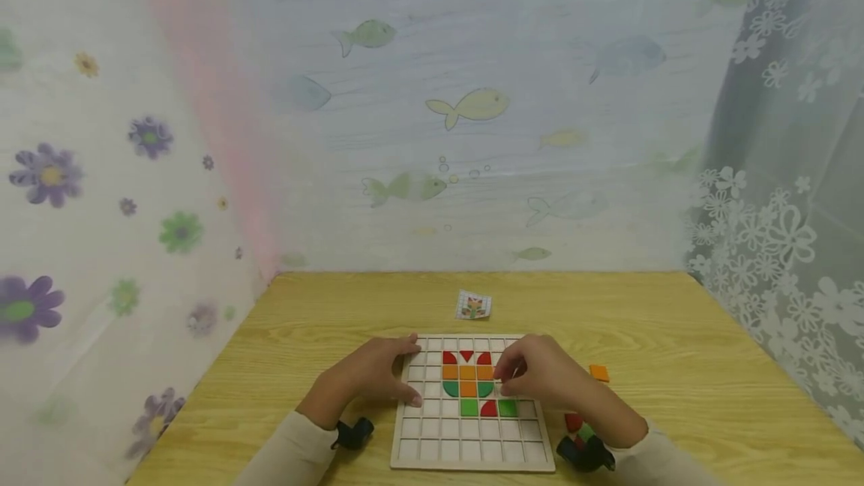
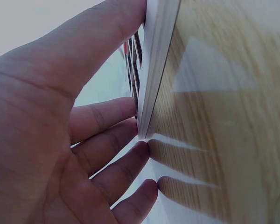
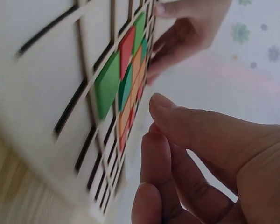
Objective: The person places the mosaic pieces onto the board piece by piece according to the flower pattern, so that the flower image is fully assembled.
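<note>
A pale wooden grid board [image 1: 442,448] lies on the table, with red, orange and green tiles in some of its squares. My left hand [image 1: 367,373] rests at the board's left side, thumb on its edge and fingers by the far left corner. Over the right part of the board hovers my right hand [image 1: 540,373], its fingers bent and nothing visible between thumb and fingertips. Closest to it are a dark green quarter-round tile [image 1: 484,389] and a light green square tile [image 3: 107,86]. A red quarter-round tile [image 1: 489,409] sits left of that square.
Behind the board lies a small card [image 1: 474,305] printed with a coloured tile picture. An orange tile [image 1: 598,373] is on the table to the right. Loose red tiles [image 1: 574,422] and a green one lie by the right wrist, partly hidden by a black wrist device [image 1: 583,454].
</note>
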The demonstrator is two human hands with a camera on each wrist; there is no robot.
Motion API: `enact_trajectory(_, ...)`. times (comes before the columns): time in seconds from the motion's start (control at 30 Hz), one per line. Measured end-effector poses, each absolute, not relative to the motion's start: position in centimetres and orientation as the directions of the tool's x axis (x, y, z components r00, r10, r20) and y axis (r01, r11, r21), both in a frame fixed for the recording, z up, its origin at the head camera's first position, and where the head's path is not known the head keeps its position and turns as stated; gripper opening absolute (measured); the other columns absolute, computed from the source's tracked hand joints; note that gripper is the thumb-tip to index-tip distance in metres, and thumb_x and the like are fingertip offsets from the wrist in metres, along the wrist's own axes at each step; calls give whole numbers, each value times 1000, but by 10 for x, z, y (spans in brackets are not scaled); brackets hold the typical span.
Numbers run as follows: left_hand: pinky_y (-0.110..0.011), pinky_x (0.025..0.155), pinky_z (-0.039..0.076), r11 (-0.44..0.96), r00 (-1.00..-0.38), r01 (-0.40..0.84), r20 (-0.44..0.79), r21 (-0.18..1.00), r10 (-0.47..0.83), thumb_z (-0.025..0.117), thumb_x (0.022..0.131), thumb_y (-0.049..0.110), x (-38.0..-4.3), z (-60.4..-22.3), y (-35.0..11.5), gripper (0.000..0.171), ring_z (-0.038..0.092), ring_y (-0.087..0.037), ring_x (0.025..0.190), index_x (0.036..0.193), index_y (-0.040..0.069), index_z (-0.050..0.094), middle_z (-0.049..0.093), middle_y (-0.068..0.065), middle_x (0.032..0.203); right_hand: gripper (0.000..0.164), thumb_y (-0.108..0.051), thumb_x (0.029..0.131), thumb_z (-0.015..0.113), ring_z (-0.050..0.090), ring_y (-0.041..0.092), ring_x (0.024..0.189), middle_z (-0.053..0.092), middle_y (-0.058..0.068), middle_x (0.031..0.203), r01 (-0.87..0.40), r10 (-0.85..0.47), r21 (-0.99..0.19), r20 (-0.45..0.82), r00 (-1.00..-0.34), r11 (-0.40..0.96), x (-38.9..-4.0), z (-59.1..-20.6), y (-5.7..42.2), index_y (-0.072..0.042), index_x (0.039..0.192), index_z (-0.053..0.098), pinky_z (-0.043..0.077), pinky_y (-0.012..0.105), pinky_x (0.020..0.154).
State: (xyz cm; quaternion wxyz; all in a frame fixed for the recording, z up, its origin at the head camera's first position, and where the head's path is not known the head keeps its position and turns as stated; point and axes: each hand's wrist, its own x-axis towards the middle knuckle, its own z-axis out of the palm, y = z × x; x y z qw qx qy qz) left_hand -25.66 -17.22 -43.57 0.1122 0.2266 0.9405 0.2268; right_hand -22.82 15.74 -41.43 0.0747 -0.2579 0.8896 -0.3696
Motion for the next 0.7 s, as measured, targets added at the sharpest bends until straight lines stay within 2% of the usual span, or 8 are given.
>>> enact_trajectory(0.3, -56, 120, 37, 799, -876, 373, -105, 471, 470, 89, 73, 59, -256, -434, -171, 97, 38, -30, 153, 153, 18, 53, 41, 3, 165, 9, -13, 85, 86, 66, 13, 77, 73, -8, 84, -400, -529, -684, 24, -849, 611, -229, -411, 191, -16, 91, 81, 55, 25, 67)
enact_trajectory(0.7, -55, 120, 37, 793, -869, 388, -99, 470, 484, 88, 74, 60, -256, -435, -172, 98, 38, -30, 153, 155, 19, 51, 41, 2, 165, 8, -19, 86, 85, 63, 11, 69, 72, -5, 80, -414, -614, -716, -26, -789, 563, -229, -416, 235, -14, 89, 80, 54, 27, 61)
